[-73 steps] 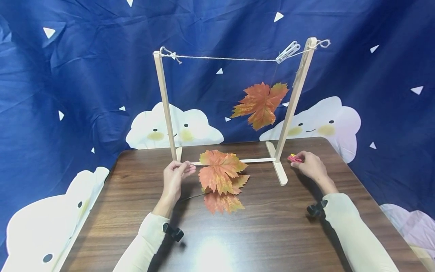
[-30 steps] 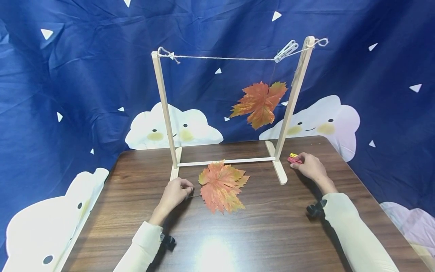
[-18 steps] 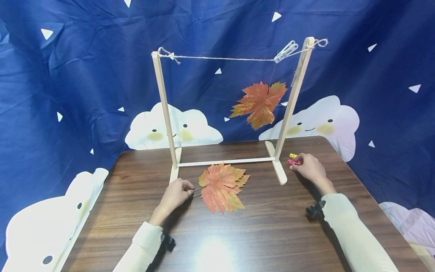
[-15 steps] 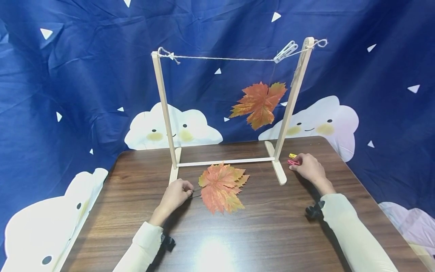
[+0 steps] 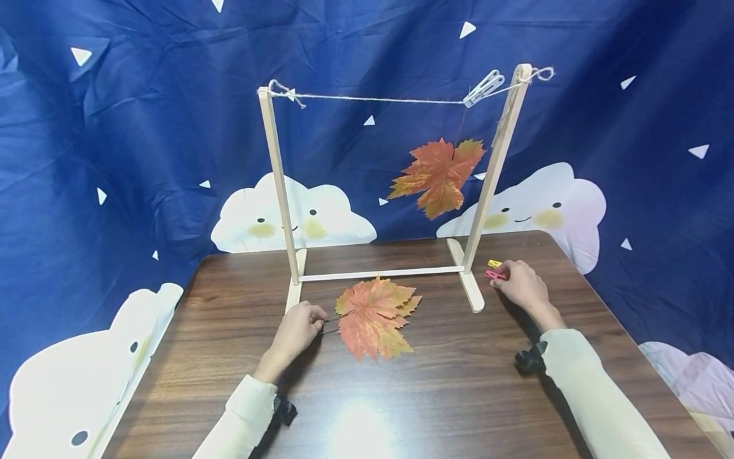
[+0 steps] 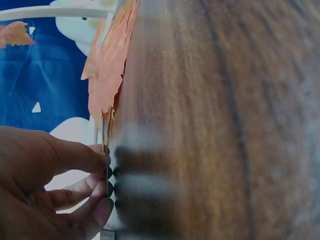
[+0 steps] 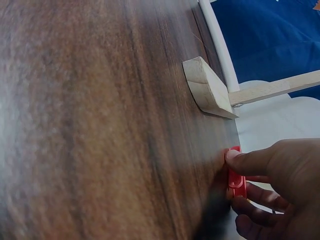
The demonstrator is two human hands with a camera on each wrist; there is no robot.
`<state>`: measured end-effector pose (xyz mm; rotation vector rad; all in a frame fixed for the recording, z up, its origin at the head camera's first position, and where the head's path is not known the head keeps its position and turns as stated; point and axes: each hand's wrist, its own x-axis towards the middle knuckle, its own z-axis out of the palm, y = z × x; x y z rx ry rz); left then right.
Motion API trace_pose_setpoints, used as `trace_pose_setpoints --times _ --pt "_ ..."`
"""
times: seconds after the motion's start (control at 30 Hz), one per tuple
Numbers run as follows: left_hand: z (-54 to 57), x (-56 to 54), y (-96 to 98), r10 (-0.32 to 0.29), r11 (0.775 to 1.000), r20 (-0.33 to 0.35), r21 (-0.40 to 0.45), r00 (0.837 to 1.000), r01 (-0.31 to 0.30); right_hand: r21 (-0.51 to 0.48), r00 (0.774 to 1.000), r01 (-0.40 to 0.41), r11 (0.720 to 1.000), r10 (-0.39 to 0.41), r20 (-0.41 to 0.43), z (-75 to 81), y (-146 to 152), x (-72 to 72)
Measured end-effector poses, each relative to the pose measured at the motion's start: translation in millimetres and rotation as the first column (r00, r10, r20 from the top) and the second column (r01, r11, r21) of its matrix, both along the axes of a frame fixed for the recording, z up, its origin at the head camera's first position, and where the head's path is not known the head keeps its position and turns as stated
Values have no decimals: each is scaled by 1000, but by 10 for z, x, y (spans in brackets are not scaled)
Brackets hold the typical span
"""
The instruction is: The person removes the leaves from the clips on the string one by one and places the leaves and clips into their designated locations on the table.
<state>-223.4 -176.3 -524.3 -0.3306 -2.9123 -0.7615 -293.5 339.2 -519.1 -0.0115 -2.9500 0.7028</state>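
Note:
Several orange-red maple leaves (image 5: 375, 315) lie stacked on the table in front of the rack's crossbar, stems pointing left. My left hand (image 5: 298, 328) pinches the stem end; in the left wrist view the thumb and fingertips meet around a thin leaf stem (image 6: 106, 135). How many stems are in the pinch I cannot tell. Right of the rack, my right hand (image 5: 522, 282) grips a red clothespin (image 7: 236, 175) between thumb and fingers, low over the table. A yellow clothespin (image 5: 494, 263) sits just behind it, partly hidden by the fingers.
A wooden rack (image 5: 497, 169) stands at the back of the table (image 5: 447, 395). Along its string (image 5: 378, 99), a white clothespin (image 5: 483, 88) near the right post holds a hanging maple leaf (image 5: 440, 175). Behind is a blue cloth backdrop (image 5: 172, 127) with clouds.
My left hand has come down and nearer, lowering the raised maple leaf onto the others, then stayed at the stems. My right hand has hardly moved, still on the red clothespin.

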Motion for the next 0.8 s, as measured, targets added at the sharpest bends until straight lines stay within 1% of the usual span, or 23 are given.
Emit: trace_pose_setpoints --times 0.2,0.37,0.53,0.67,0.8 --pt "13 10 9 -2 1000 8 17 1000 2 -6 1000 6 1000 -6 7 35 -9 30" --pt "28 28 2 -8 999 13 48 1000 8 -15 1000 5 1000 -5 -3 23 -10 49" --pt "53 27 5 11 998 33 61 999 -13 -33 1000 9 999 -10 -22 28 -14 74" --pt "108 13 20 29 996 48 87 998 -33 -45 999 9 999 -12 -50 107 -22 90" --pt "196 -8 45 35 993 43 111 998 -40 -56 997 9 998 -14 -82 254 -61 108"
